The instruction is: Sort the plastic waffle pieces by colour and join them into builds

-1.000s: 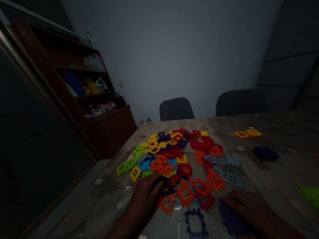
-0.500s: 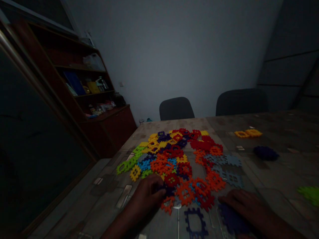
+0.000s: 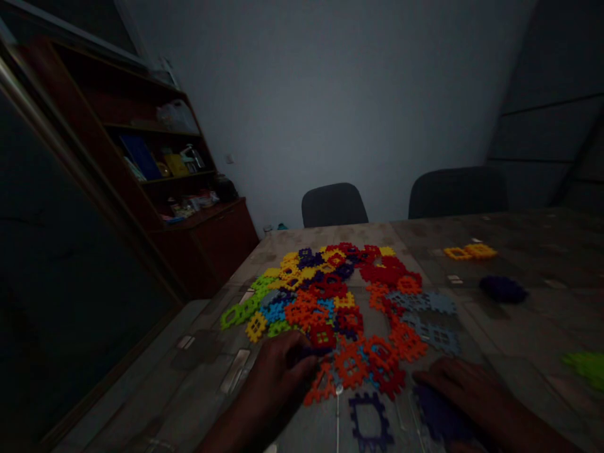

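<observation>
The left hand (image 3: 284, 365) pinches a purple piece (image 3: 317, 352), now tipped edge-on and seemingly free, while the right hand (image 3: 465, 389) lies over a purple tile (image 3: 436, 415), its grip unclear

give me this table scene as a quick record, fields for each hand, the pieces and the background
left hand: pinches a dark purple piece at the near-left edge of the pile
right hand: lies over a notched purple piece; grip unclear
pile: many-coloured toothed pieces, overlapping
between hands: purple frame
right of pile: yellow pieces, purple cluster, green piece
background: two dark chairs, shelf unit
light: dim
</observation>
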`<state>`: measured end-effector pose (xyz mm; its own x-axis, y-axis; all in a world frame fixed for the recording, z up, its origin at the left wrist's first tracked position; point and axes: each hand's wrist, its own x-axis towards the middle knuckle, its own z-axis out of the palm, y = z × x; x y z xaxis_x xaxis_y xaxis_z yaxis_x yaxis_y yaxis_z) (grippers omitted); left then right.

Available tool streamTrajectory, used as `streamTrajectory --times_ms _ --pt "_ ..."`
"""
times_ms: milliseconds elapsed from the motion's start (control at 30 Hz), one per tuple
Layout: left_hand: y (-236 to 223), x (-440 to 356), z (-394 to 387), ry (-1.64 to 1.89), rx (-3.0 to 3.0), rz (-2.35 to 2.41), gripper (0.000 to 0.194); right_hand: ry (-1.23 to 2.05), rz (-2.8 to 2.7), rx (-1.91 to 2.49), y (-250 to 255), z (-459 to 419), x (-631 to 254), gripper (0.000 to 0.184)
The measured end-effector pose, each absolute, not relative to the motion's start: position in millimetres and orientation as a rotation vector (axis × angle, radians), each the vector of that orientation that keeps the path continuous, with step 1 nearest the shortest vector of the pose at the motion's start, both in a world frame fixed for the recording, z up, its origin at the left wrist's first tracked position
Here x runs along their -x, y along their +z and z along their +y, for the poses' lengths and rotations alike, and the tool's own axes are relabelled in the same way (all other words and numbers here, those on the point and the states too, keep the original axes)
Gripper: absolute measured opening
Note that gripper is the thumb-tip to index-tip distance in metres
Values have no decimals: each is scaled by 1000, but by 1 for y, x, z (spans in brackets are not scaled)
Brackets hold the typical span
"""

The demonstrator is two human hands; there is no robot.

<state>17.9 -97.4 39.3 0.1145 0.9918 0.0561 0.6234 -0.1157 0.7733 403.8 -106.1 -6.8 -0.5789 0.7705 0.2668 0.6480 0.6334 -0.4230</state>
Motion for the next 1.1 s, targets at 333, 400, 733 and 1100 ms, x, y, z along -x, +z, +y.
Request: streamTrajectory --times_ms 333,400,733,1100 --pt "72 -36 -135 117 -1793 1456 40 349 -2478 1235 -7 -107 -400 62" --pt "74 -30 -139 96 -1793 1460 47 335 -2465 1224 -16 -107 -404 63" --pt "94 -24 -142 53 -1968 1425 48 314 -2474 1211 -12 -107 -403 60" --pt "58 -49 -132 -152 -2119 1456 36 307 -2481 1209 -13 -107 -403 61"
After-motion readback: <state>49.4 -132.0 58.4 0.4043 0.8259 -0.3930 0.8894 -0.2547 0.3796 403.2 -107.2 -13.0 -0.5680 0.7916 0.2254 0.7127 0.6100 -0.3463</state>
